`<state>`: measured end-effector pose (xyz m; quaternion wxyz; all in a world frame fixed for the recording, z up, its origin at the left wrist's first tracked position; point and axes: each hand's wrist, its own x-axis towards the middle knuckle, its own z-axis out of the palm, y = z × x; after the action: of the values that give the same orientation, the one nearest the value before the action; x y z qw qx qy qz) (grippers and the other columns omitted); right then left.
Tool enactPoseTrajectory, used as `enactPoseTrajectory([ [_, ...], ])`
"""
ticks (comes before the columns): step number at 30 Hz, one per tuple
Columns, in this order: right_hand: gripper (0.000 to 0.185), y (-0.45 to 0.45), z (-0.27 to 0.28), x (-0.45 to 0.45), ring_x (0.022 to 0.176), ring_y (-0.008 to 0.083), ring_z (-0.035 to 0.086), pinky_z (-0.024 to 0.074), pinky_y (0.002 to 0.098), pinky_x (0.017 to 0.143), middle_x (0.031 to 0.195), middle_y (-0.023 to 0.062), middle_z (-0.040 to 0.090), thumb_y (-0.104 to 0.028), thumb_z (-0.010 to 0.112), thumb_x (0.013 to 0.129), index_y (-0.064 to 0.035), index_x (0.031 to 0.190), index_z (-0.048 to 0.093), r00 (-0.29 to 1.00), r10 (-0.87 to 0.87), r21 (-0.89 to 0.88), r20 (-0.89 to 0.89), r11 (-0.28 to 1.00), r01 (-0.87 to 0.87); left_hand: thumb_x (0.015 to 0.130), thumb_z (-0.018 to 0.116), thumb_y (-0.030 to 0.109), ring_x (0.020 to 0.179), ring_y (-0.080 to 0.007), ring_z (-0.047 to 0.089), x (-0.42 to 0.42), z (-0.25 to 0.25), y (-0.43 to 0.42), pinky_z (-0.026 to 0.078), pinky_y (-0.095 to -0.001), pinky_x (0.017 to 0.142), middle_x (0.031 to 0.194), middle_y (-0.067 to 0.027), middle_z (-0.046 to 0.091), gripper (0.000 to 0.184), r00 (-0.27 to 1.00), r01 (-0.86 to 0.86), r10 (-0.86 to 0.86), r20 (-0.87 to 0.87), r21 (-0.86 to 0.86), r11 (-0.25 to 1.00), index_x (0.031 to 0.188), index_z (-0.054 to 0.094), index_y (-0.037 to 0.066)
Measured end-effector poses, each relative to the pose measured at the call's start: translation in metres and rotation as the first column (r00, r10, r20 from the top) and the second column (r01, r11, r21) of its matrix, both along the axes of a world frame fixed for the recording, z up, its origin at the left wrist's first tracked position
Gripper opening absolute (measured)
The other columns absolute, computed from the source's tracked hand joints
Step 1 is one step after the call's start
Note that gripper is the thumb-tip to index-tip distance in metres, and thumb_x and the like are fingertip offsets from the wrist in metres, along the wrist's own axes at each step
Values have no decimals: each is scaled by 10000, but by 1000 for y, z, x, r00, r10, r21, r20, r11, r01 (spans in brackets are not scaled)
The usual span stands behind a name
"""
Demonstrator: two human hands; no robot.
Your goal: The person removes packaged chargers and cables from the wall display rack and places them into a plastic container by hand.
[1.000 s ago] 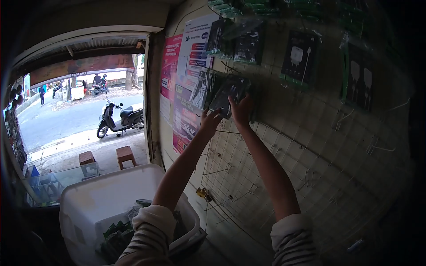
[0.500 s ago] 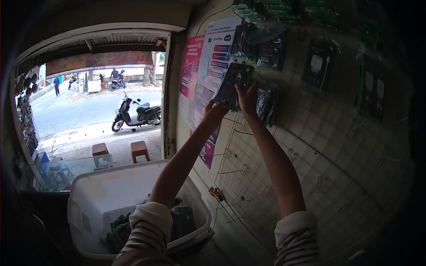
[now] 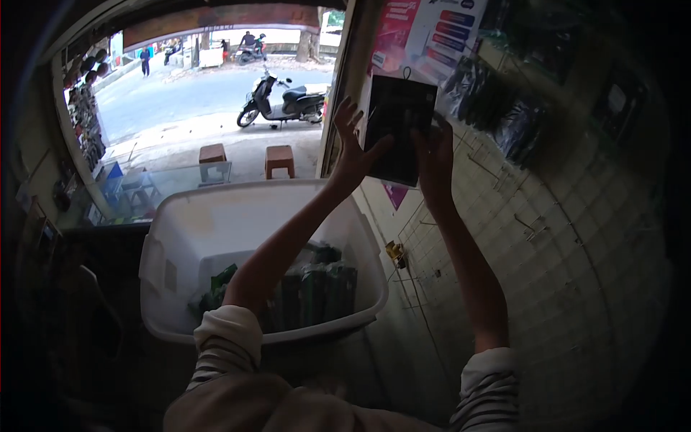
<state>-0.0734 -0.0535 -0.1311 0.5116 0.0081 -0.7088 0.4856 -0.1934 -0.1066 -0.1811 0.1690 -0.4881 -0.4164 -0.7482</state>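
Observation:
A flat black accessory pack (image 3: 400,108) with a small hanging loop at its top is held upright in front of the wall; its print is too dark to read. My right hand (image 3: 434,155) grips its lower right side, thumb across the front. At the lower left edge, my left hand (image 3: 353,147) has its thumb against the pack and its other fingers spread apart, off it. Similar wrapped packs (image 3: 479,97) hang on the wall just right of my right hand.
A large white plastic tub (image 3: 205,209) below my arms holds several dark green wrapped packs (image 3: 313,291). A wire grid (image 3: 533,252) with metal hooks covers the right wall. Beyond the glass counter (image 3: 187,176) are two brown stools (image 3: 279,160) and a parked scooter (image 3: 277,104).
The pack has come away from the hanging packs, lower in front of me, and turned upright. My left fingers have spread off it. The view has swung right and down.

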Motion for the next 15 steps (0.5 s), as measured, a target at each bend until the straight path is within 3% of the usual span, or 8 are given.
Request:
enactPoseTrajectory([
  [1,424,-11,-23,-5,836,158,509,425,256,686,905,114,518,-138,528,769,-42,1127,324,995,91,-11,32,996,-91,692,633,188,1161,-273,225,-3,-11,-26,272,-363,925,1261,-155,152,813,997,-66,65,-29,-47,997,1248,47,102],
  [2,403,-29,-42,-7,833,152,510,427,262,678,891,102,530,-137,520,774,-45,1121,336,990,0,12,139,1000,-2,690,635,183,1173,-280,198,-7,-22,-52,257,-371,935,1274,-168,115,837,990,-134,128,-60,-97,986,1253,20,107],
  [4,374,-57,-82,-16,817,142,512,429,264,668,896,99,528,-152,508,785,-50,1110,353,955,18,38,296,999,-31,665,662,178,1149,-276,254,-17,-59,-91,260,-383,927,1245,-180,179,931,969,-242,228,-96,-196,950,1266,-44,96],
  [6,359,-101,-135,-41,804,140,515,428,266,665,891,100,528,-169,506,788,-34,1088,362,922,162,-125,352,984,-125,690,630,105,1076,-251,367,-9,-103,-154,319,-369,889,1175,-184,325,893,923,295,-200,330,-269,917,1272,-47,111],
  [7,348,-115,-153,-52,791,138,518,428,268,662,885,101,528,-186,505,792,-19,1066,372,922,196,-206,335,970,-131,708,597,55,1001,-230,444,-13,-130,-170,356,-347,854,1088,-174,429,879,942,195,-83,325,-330,924,1271,-75,125],
  [10,336,-152,-210,-87,766,142,520,425,264,651,876,103,525,-218,505,796,8,1014,385,818,421,-447,392,864,-230,715,584,42,1016,-212,434,-17,-177,-231,345,-351,859,1105,-172,415,872,887,217,21,461,-456,863,1270,-84,125],
  [12,333,-176,-252,-110,750,142,521,424,264,637,860,102,528,-216,514,791,8,1003,388,746,473,-432,468,859,-273,733,564,33,1035,-218,418,-27,-207,-274,365,-343,850,1180,-185,343,873,885,198,80,459,-525,827,1269,-108,188],
  [15,383,-215,-299,-132,688,175,526,420,282,606,804,115,532,-181,567,754,11,1013,359,593,531,-415,605,846,-334,682,580,-16,1158,-273,274,-37,-238,-331,251,-335,927,1262,-228,207,939,882,99,300,364,-765,636,1259,-147,125],
])
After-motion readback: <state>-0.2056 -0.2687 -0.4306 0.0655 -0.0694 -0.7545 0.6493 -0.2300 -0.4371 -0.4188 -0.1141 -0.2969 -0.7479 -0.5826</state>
